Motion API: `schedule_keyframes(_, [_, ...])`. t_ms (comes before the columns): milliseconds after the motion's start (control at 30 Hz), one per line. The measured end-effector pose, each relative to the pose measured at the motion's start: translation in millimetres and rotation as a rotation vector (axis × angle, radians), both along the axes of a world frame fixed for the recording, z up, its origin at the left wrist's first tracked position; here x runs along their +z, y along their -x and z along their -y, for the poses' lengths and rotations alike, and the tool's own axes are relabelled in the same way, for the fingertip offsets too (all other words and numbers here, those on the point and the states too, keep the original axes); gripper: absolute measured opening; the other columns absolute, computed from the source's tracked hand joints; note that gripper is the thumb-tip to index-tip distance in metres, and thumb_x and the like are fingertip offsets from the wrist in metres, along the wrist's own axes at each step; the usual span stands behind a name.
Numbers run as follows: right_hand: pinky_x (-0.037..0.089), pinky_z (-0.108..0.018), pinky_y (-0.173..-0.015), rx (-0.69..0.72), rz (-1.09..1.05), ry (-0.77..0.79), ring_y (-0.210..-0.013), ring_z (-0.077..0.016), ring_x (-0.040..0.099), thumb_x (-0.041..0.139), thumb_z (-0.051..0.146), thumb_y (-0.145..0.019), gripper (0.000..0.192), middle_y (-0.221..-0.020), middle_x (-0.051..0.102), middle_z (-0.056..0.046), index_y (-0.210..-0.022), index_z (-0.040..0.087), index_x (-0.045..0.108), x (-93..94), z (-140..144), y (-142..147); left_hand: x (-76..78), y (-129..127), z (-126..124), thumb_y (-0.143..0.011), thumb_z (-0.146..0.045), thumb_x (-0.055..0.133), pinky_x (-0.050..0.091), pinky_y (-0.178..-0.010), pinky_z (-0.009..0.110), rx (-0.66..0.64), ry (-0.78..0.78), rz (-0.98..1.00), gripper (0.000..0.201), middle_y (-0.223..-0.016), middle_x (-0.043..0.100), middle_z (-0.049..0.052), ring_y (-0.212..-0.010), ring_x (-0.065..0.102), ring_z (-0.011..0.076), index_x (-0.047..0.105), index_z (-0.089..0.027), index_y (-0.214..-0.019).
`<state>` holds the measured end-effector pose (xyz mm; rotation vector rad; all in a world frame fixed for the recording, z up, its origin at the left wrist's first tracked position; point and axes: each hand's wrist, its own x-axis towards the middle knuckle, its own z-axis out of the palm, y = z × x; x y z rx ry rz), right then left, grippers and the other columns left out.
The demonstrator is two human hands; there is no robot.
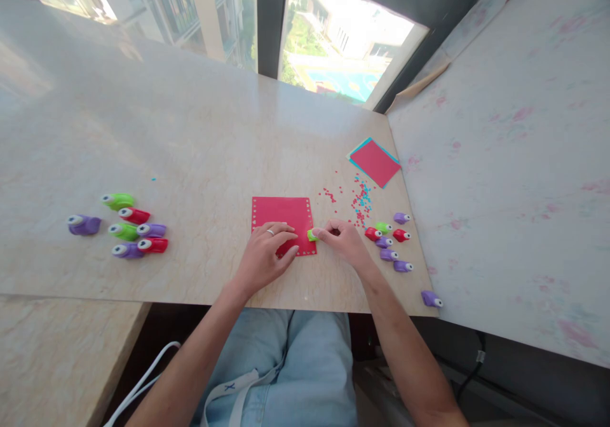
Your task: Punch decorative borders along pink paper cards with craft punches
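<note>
A red sheet of paper (281,211) lies on the stone counter, with small punched holes along its left, right and bottom edges. My left hand (267,249) rests flat over its lower left part, fingers spread. At the sheet's right edge sits a green craft punch (312,235), gripped between the thumb and fingers of my right hand (340,239). Part of the punch is hidden by that hand.
Red and blue paper bits (361,201) lie scattered beyond my right hand. Stacked coloured paper (375,162) is by the wall. Several craft punches stand at the right (389,255) and several more at the left (124,231). A window borders the counter's back.
</note>
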<state>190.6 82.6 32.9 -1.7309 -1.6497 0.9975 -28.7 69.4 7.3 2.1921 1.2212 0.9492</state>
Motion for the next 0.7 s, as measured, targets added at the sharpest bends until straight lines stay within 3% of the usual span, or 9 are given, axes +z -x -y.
schedule_keyframes(233, [0.028,-0.025,-0.052,0.031,0.076,-0.016,-0.053,-0.0103,0.038,0.064,0.049,-0.079,0.041,-0.053,0.044,0.005,-0.055,0.020,0.048,0.6,-1.1,0.2,-0.6,0.2,-0.3,-0.090,-0.026,0.062,0.049,-0.093,0.045,-0.009,0.002,0.000,0.012,-0.109,0.071,0.008,-0.105,0.063,0.0257,0.070,-0.021,-0.098])
schedule_keyframes(700, [0.026,-0.026,-0.054,0.131,0.248,0.094,-0.055,-0.0107,0.038,0.056,0.049,-0.079,0.040,-0.055,0.039,0.005,-0.056,0.021,0.040,12.1,-9.4,1.8,-3.3,0.8,-1.3,-0.091,-0.026,0.062,0.049,-0.092,0.043,-0.020,-0.008,0.013,0.011,-0.107,0.071,0.008,-0.104,0.063,0.0247,0.070,-0.020,-0.097])
